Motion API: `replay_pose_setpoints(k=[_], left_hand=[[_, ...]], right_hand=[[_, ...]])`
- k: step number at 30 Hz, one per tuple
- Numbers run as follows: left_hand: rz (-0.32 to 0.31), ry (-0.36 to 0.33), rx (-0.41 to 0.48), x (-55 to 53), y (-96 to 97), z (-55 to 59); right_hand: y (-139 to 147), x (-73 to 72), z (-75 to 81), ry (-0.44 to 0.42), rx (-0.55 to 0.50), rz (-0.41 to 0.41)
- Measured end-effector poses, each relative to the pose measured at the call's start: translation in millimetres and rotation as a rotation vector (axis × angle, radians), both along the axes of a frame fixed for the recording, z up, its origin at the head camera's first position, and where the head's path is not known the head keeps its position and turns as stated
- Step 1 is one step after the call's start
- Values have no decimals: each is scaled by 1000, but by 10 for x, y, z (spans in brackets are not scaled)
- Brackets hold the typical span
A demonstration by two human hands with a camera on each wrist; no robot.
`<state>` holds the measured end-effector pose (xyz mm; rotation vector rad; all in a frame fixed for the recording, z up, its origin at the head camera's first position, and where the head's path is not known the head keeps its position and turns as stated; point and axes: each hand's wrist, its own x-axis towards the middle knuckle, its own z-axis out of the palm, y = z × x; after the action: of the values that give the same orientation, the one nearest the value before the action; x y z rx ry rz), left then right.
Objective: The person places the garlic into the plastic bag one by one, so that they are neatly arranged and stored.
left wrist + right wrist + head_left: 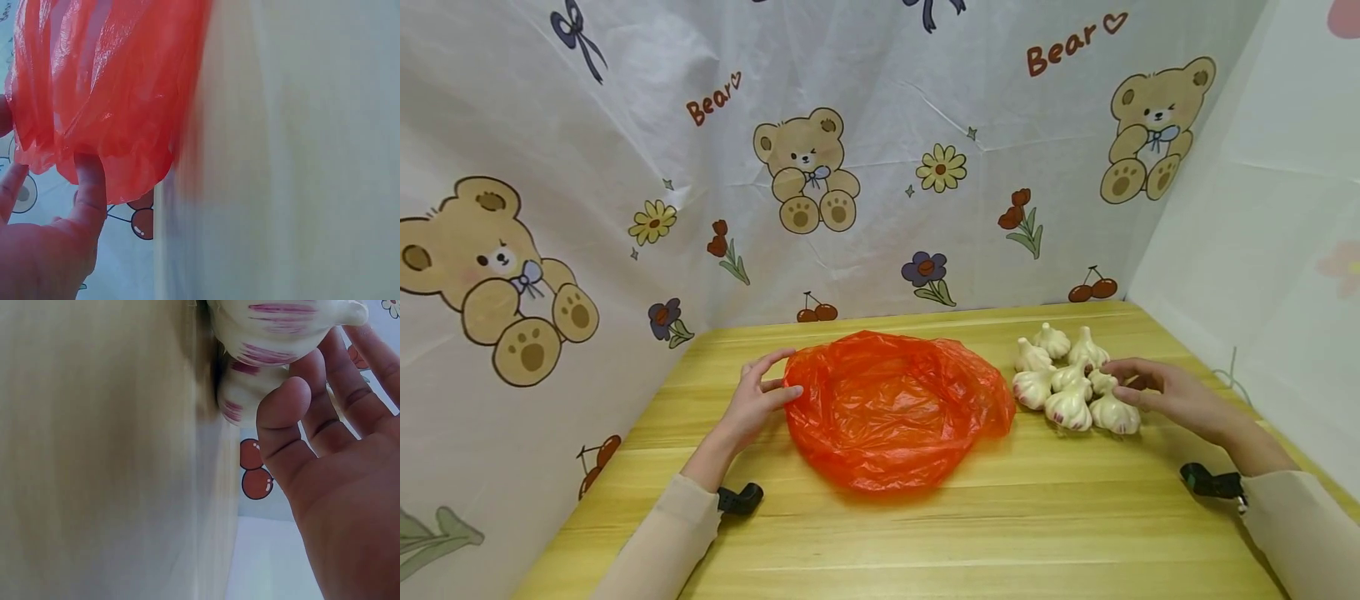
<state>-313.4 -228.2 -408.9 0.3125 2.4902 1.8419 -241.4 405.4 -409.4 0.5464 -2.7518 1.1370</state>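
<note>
a red plastic bag (887, 467) is spread open on the wooden table (925, 550), its mouth turned up and its thin film crumpled. its left side is touched by the left hand (755, 406), whose fingers and thumb are held apart and lightly bent; whether the film is firmly pinched cannot be told.

to the right of the bag, near it but apart, garlic bulbs (1069, 408) are gathered in a close cluster, marked here and there with purple streaks. at the cluster's right edge the right hand (1183, 402) is placed, half open, with a gap left between thumb and forefinger. a bulb is overlapped by the thumb in the right wrist view, but no firm hold can be made out.

behind the table a white cloth (865, 50) is hung. on it the word "bear" can be read twice in red letters, once at the left (711, 100) and once, larger, at the right (1063, 47), each followed by a small heart. winking teddy bears (807, 171), flowers, bows and cherries are also printed there.
</note>
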Motion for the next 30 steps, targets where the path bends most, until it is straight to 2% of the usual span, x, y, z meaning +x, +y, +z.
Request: replay_pose_setpoints(k=[8,12,16,23,30], left_hand=[[-45,-14,57,-32,-4,-32],[-61,-2,58,-51,2,-51],[-67,-19,52,-52,7,-70],[-44,-76,113,-53,33,-75],[0,-68,155,-42,85,-35]], right_hand=[[18,36,-23,-27,21,12],[24,48,-27,-36,30,23],[29,53,-38,-48,25,23],[39,65,-63,-42,20,21],[52,70,-49,-57,37,9]])
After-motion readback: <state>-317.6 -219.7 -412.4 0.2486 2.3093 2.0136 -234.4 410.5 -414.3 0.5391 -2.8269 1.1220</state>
